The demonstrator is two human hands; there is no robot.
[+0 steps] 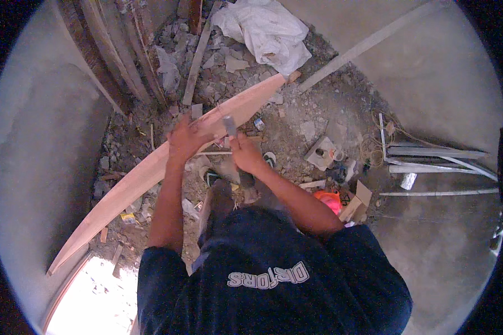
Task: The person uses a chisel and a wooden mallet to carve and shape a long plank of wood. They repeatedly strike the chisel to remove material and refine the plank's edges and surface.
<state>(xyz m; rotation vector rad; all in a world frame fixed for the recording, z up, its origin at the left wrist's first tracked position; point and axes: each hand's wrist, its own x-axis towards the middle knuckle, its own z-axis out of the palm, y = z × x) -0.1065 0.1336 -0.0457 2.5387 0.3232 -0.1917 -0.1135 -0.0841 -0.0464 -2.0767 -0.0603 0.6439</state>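
The right grip (pixel 247 154) holds the hammer (pixel 229 124) while the left grip (pixel 185 139) holds the long board (pixel 142 180) in front of the feet (pixel 211 177), so the left one should stay firm and clear of the hammer

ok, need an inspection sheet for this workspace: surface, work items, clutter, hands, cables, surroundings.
Surface: uneven dirt ground strewn with broken rubble.
Work items: long wooden plank, slanting across the front of the person; hammer with its head over the plank.
Clutter: white sack at the far end, open cardboard box and orange object to the right, yellow packet to the left.
Hands: left hand grips the plank near its upper edge; right hand grips the hammer.
Cables: thin looped line at right; cord or wire, cannot tell.
Surroundings: bare grey walls, upright timbers at upper left, pale bars at right.
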